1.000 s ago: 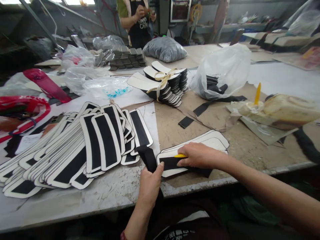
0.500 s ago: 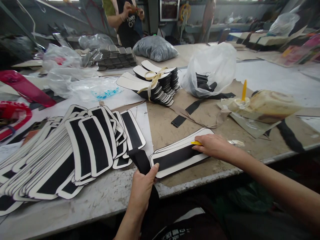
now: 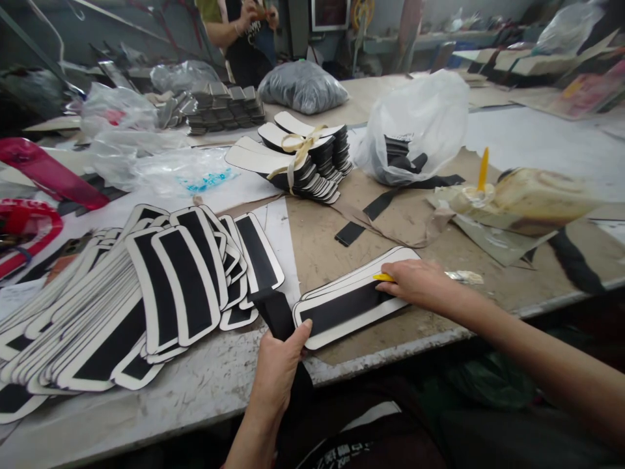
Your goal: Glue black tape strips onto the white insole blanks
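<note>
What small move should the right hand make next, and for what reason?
Probably lift the right hand, with its yellow-handled brush, away from the top white piece: the black strip there looks flat where it shows, but that hand covers its far end, so lifting would let one check it.

Left hand [image 3: 279, 366] gripping, right hand [image 3: 415, 281] curled, both apart

White-bordered black panel [image 3: 346, 311], yellow brush handle [image 3: 384, 277], black strap [image 3: 275, 312]
</note>
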Action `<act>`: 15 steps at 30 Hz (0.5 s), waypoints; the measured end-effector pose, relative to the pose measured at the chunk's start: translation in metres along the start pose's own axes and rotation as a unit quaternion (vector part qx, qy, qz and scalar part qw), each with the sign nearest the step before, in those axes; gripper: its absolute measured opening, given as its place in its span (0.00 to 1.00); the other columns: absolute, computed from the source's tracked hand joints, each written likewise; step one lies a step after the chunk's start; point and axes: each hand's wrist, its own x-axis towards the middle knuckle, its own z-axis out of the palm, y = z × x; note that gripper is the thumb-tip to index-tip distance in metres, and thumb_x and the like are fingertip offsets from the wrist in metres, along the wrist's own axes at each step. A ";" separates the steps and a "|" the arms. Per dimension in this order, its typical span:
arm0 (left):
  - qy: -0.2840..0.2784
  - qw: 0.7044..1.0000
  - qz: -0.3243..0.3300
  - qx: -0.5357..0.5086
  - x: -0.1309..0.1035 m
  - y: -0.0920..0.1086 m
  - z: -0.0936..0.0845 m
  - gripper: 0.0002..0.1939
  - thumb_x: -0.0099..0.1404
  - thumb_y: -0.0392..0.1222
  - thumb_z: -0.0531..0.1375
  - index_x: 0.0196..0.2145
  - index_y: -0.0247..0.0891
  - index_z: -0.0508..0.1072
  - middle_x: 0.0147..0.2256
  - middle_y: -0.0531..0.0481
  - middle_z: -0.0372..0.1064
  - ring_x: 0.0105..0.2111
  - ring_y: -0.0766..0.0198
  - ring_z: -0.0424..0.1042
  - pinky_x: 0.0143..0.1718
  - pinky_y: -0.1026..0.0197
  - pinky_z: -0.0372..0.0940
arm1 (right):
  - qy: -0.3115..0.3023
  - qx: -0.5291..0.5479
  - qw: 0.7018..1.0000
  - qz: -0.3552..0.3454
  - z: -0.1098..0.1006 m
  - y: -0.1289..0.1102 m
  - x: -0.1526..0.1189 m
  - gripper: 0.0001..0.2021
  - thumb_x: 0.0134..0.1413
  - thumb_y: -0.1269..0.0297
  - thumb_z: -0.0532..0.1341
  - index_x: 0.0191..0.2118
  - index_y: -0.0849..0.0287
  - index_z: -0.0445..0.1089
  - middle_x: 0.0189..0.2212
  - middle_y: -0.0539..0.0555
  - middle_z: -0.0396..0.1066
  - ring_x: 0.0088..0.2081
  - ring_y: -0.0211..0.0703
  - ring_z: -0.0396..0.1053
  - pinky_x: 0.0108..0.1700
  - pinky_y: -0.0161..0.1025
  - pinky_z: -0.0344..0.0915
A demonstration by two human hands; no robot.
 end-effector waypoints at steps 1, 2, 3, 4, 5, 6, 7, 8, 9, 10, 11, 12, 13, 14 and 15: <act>0.002 1.000 0.002 -0.001 0.001 -0.002 0.000 0.19 0.43 0.47 0.68 0.28 0.31 0.71 0.21 0.52 0.68 0.18 0.67 0.62 0.19 0.65 0.58 | 0.003 -0.005 1.000 0.002 -0.001 -0.001 -0.001 0.14 0.56 0.53 0.54 0.37 0.58 0.69 0.36 0.62 0.74 0.41 0.54 0.71 0.36 0.42 0.61; 0.007 1.000 0.003 0.001 0.002 -0.005 0.000 0.19 0.43 0.48 0.69 0.28 0.31 0.71 0.21 0.52 0.68 0.19 0.67 0.63 0.19 0.65 0.59 | 0.007 -0.009 1.000 0.002 -0.002 -0.002 -0.003 0.14 0.56 0.54 0.54 0.37 0.58 0.69 0.36 0.62 0.74 0.41 0.54 0.71 0.36 0.42 0.61; 0.014 1.000 0.002 0.006 0.003 -0.006 0.000 0.19 0.42 0.48 0.69 0.28 0.32 0.71 0.21 0.52 0.68 0.19 0.66 0.63 0.19 0.64 0.59 | 0.012 -0.013 1.000 0.002 -0.003 -0.002 -0.005 0.14 0.56 0.54 0.54 0.38 0.59 0.69 0.36 0.62 0.74 0.41 0.54 0.71 0.36 0.42 0.61; 0.020 1.000 0.001 0.011 0.004 -0.008 0.000 0.19 0.42 0.49 0.69 0.27 0.32 0.71 0.21 0.52 0.69 0.19 0.65 0.64 0.20 0.63 0.60 | 0.018 -0.016 1.000 0.002 -0.005 -0.002 -0.008 0.14 0.56 0.55 0.55 0.37 0.59 0.69 0.36 0.62 0.74 0.40 0.54 0.71 0.36 0.41 0.61; 0.024 1.000 0.000 0.015 0.004 -0.008 0.001 0.19 0.42 0.48 0.69 0.27 0.32 0.71 0.21 0.52 0.68 0.19 0.65 0.64 0.20 0.63 0.60 | 0.023 -0.016 1.000 0.001 -0.006 -0.002 -0.011 0.13 0.56 0.55 0.55 0.37 0.59 0.69 0.35 0.62 0.74 0.40 0.53 0.71 0.36 0.41 0.61; 0.026 1.000 0.001 0.016 0.003 -0.008 0.002 0.19 0.42 0.48 0.69 0.27 0.32 0.71 0.20 0.53 0.68 0.19 0.65 0.64 0.20 0.63 0.60 | 0.027 -0.013 1.000 0.002 -0.007 -0.001 -0.014 0.13 0.56 0.55 0.55 0.37 0.59 0.69 0.35 0.61 0.74 0.40 0.53 0.71 0.36 0.40 0.61; 0.028 0.999 0.002 0.016 0.002 -0.007 0.003 0.19 0.42 0.47 0.69 0.28 0.32 0.72 0.20 0.53 0.68 0.19 0.65 0.65 0.20 0.63 0.60 | 0.029 -0.007 1.000 0.003 -0.008 0.000 -0.017 0.12 0.56 0.55 0.55 0.37 0.59 0.69 0.35 0.61 0.74 0.40 0.53 0.71 0.36 0.40 0.61; 0.031 0.999 0.003 0.017 0.001 -0.007 0.003 0.18 0.42 0.46 0.69 0.29 0.32 0.72 0.20 0.53 0.68 0.19 0.64 0.65 0.20 0.63 0.61 | 0.030 0.002 1.000 0.004 -0.009 0.002 -0.020 0.12 0.57 0.56 0.54 0.36 0.58 0.68 0.36 0.60 0.74 0.41 0.52 0.71 0.37 0.40 0.60; 0.034 0.999 0.007 0.017 0.000 -0.006 0.004 0.18 0.42 0.46 0.68 0.29 0.32 0.73 0.20 0.53 0.69 0.20 0.63 0.66 0.21 0.63 0.61 | 0.031 0.011 0.999 0.003 -0.011 0.003 -0.023 0.12 0.57 0.56 0.54 0.36 0.58 0.68 0.36 0.60 0.74 0.41 0.52 0.71 0.37 0.39 0.60; 0.037 0.999 0.009 0.019 -0.001 -0.006 0.004 0.18 0.43 0.46 0.68 0.30 0.32 0.73 0.21 0.52 0.70 0.21 0.62 0.68 0.22 0.62 0.62 | 0.030 0.019 0.999 0.003 -0.012 0.005 -0.025 0.11 0.58 0.57 0.53 0.37 0.58 0.68 0.37 0.60 0.73 0.41 0.52 0.71 0.37 0.39 0.60; 0.039 0.999 0.011 0.023 -0.001 -0.006 0.004 0.18 0.44 0.46 0.68 0.31 0.32 0.73 0.22 0.51 0.70 0.23 0.61 0.69 0.23 0.62 0.63 | 0.027 0.026 0.999 0.002 -0.013 0.006 -0.028 0.11 0.58 0.57 0.53 0.37 0.58 0.68 0.37 0.59 0.73 0.41 0.51 0.70 0.37 0.39 0.59; 0.035 0.999 0.012 0.026 -0.001 -0.007 0.004 0.19 0.44 0.46 0.68 0.31 0.31 0.73 0.24 0.50 0.72 0.25 0.59 0.70 0.25 0.61 0.64 | 0.023 0.032 0.999 0.000 -0.015 0.007 -0.030 0.11 0.58 0.58 0.53 0.37 0.58 0.68 0.37 0.59 0.73 0.41 0.51 0.70 0.37 0.38 0.59; 0.031 0.999 0.014 0.028 0.000 -0.009 0.003 0.20 0.45 0.47 0.68 0.32 0.31 0.73 0.25 0.48 0.73 0.27 0.58 0.71 0.26 0.61 0.65 | 0.019 0.034 0.999 0.000 -0.016 0.006 -0.032 0.11 0.58 0.58 0.52 0.37 0.57 0.68 0.37 0.59 0.73 0.41 0.50 0.70 0.36 0.38 0.59; 0.027 0.999 0.017 0.030 0.001 -0.011 0.002 0.20 0.45 0.48 0.68 0.33 0.31 0.73 0.27 0.47 0.74 0.29 0.56 0.72 0.27 0.60 0.66 | 0.017 0.032 0.999 0.007 -0.018 0.005 -0.035 0.11 0.59 0.58 0.52 0.37 0.57 0.68 0.36 0.59 0.73 0.40 0.50 0.71 0.35 0.37 0.58; 0.024 0.999 0.020 0.033 0.002 -0.013 0.002 0.21 0.45 0.49 0.68 0.33 0.31 0.74 0.29 0.46 0.74 0.30 0.55 0.72 0.28 0.60 0.66 | 0.020 0.024 0.999 0.018 -0.019 0.003 -0.037 0.11 0.59 0.58 0.52 0.37 0.57 0.68 0.36 0.59 0.74 0.39 0.49 0.71 0.34 0.37 0.58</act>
